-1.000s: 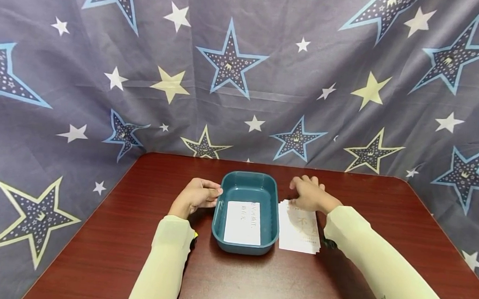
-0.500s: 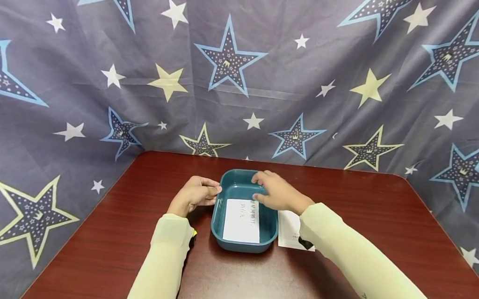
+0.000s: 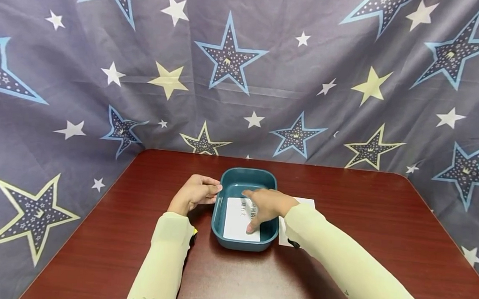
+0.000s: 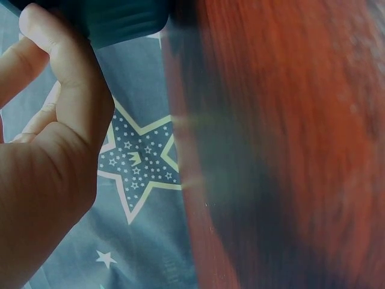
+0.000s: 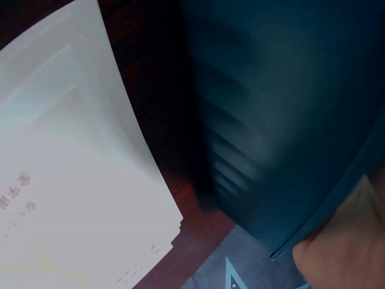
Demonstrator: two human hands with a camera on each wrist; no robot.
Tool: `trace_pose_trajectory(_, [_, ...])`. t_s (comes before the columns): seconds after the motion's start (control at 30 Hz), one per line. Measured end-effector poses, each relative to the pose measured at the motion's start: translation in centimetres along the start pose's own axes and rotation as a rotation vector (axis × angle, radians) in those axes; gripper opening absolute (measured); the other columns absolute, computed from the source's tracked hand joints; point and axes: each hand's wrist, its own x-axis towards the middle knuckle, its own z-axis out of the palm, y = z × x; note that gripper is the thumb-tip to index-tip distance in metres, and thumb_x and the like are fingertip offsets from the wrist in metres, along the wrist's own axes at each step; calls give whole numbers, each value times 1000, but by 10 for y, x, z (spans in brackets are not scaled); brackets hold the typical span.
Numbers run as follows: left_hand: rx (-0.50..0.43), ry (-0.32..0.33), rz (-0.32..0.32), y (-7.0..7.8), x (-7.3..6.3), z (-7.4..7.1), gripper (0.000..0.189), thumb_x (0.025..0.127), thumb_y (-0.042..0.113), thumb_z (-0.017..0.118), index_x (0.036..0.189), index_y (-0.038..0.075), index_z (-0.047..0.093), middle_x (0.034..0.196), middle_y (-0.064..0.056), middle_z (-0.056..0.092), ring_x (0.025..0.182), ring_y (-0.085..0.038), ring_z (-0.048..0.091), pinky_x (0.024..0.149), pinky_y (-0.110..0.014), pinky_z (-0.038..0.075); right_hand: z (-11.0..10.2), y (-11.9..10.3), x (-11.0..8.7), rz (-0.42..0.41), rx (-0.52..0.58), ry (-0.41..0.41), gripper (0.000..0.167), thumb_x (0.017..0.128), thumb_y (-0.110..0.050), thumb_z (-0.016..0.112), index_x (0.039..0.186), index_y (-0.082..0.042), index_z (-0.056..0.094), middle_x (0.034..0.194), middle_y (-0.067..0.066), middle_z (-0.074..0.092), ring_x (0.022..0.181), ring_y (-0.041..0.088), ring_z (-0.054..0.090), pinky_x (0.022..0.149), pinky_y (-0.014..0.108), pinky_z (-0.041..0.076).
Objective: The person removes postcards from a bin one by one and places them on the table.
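Observation:
A dark teal rectangular dish (image 3: 243, 246) stands mid-table with a white card (image 3: 235, 224) flat inside it, handwritten marks on its upper part. At the dish's left side, my left hand (image 3: 195, 194) holds the rim with thumb and fingertips; the left wrist view shows its thumb against the dish wall (image 4: 129, 27). My right hand (image 3: 266, 204) reaches into the dish over the card, thumb and fingers spread; the thumb is on or just above the card's lower right. In the right wrist view, the rim hides most of that hand (image 5: 343, 253).
Beside the dish's right wall lies a stack of white cards (image 5: 90, 192) with faint reddish print, partly under my right forearm in the head view. The reddish-brown table (image 3: 130, 253) backs onto a grey star-patterned cloth (image 3: 243, 107).
My right hand has swung left from the card stack to the dish, then dropped toward the card with its thumb coming nearer the front. My left hand has stayed at the dish's rim.

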Motion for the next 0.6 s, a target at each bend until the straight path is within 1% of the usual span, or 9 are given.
trace_pose_trajectory(0.1, [-3, 1, -5, 1, 1, 1, 35, 96, 2, 70, 127, -12, 63, 84, -6, 70, 64, -10, 65, 63, -26, 61, 1, 0, 1, 22, -51, -37, 128, 65, -69, 88, 164, -19, 24, 159, 8, 43, 144, 28, 41, 120, 50, 33])
trace_pose_trajectory(0.2, [-5, 2, -8, 1, 1, 1, 36, 96, 2, 70, 128, -12, 62, 84, -7, 70, 64, -10, 64, 63, -26, 61, 3, -1, 3, 37, -110, -60, 136, 60, -73, 87, 165, -19, 20, 159, 7, 44, 144, 27, 42, 120, 50, 32])
trace_pose_trajectory(0.33, [-8, 1, -4, 1, 1, 1, 36, 96, 2, 70, 128, -13, 62, 83, -7, 70, 63, -10, 64, 63, -26, 61, 6, -3, 5, 41, -175, -53, 135, 59, -72, 88, 164, -17, 23, 153, 7, 51, 140, 23, 47, 119, 50, 34])
trace_pose_trajectory(0.43, [-8, 2, -7, 1, 1, 1, 36, 96, 2, 70, 128, -13, 62, 84, -7, 70, 63, -10, 64, 63, -26, 61, 7, -4, 7, 38, -206, -50, 134, 60, -72, 88, 164, -17, 25, 150, 7, 54, 137, 21, 49, 119, 51, 33])
trace_pose_trajectory(0.5, [-8, 5, -11, 2, 0, 1, 36, 95, 2, 71, 127, -12, 63, 86, -9, 71, 64, -11, 64, 64, -26, 62, 8, -5, 7, 40, -205, -48, 133, 60, -72, 89, 164, -17, 25, 149, 7, 55, 137, 22, 49, 120, 53, 32])
trace_pose_trajectory(0.6, [-5, 0, -10, 2, -1, 1, 35, 95, 2, 70, 127, -12, 63, 92, -13, 71, 65, -12, 65, 66, -27, 62, 9, -4, 7, 48, -191, -43, 132, 60, -71, 89, 164, -19, 26, 151, 7, 52, 140, 25, 46, 120, 54, 30])
